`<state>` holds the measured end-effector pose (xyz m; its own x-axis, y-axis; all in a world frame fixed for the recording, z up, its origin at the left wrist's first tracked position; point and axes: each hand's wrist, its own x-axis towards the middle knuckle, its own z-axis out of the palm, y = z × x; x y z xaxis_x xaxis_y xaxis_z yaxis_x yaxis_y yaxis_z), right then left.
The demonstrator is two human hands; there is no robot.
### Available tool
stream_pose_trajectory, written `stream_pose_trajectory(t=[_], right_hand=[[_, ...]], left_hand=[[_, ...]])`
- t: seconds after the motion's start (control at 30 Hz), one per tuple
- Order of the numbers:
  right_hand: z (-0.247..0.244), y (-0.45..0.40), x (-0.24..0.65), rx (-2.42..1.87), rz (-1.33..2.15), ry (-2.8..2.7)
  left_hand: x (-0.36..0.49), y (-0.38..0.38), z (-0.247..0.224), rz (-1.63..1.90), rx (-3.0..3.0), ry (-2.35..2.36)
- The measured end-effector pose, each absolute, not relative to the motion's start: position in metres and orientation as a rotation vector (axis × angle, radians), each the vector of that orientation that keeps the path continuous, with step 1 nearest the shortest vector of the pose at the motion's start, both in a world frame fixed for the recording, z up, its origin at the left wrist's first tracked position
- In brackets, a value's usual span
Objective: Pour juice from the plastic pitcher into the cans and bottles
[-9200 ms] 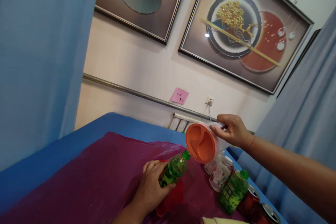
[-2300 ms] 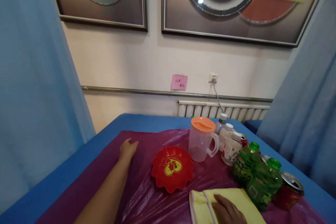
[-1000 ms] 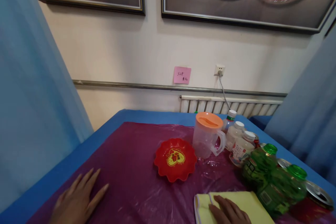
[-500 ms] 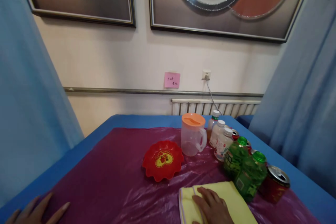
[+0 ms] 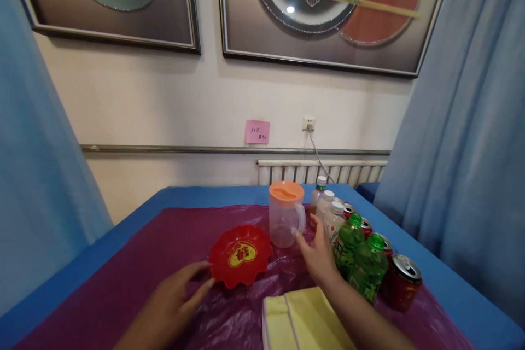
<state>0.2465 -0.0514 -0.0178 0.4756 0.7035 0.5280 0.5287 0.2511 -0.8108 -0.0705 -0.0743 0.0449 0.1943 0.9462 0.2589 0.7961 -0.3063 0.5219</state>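
My left hand (image 5: 176, 295) is at the left rim of a red scalloped plate (image 5: 241, 256), fingers apart; whether the fingertips touch the rim I cannot tell. My right hand (image 5: 318, 249) reaches toward the handle of a clear plastic pitcher (image 5: 283, 224) with an orange lid, thumb and fingers spread on either side of the handle. Below my right forearm lies a folded yellow towel (image 5: 303, 320) with pale edging. Plate, pitcher and towel rest on a purple plastic sheet (image 5: 164, 262).
Right of the pitcher stand white-capped bottles (image 5: 336, 219), green bottles (image 5: 369, 268) and several red cans (image 5: 404, 281). The sheet covers a blue table (image 5: 147, 205). Blue curtains (image 5: 447, 147) hang at both sides; a radiator (image 5: 320, 172) runs along the wall behind.
My right hand has left the towel and moved forward to the pitcher's handle. My left hand has come from the lower left to the plate's rim. The view has shifted slightly.
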Motion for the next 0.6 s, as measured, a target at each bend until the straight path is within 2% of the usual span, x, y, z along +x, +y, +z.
stream_pose_trajectory(t=[0.1, 0.2, 0.37, 0.47, 0.6], right_hand=[[-0.016, -0.033, 0.246, -1.401, 0.273, -1.063], [-0.031, -0.050, 0.244, -1.396, 0.226, -1.008], [-0.035, -0.105, 0.229, -1.252, 0.342, -1.308], [0.004, -0.112, 0.210, -1.081, 0.365, -1.414], [0.080, -0.094, 0.172, -0.768, 0.233, -1.304]], left_hand=[[-0.038, -0.083, 0.048, 0.517, 2.243, 1.472], [-0.030, -0.094, 0.042, 0.302, 2.267, 1.522], [-0.049, -0.095, 0.041, 0.279, 2.270, 1.618], [-0.058, -0.082, 0.071, 0.600, 2.276, 1.616], [-0.048, -0.072, 0.132, 1.440, 2.207, 1.529]])
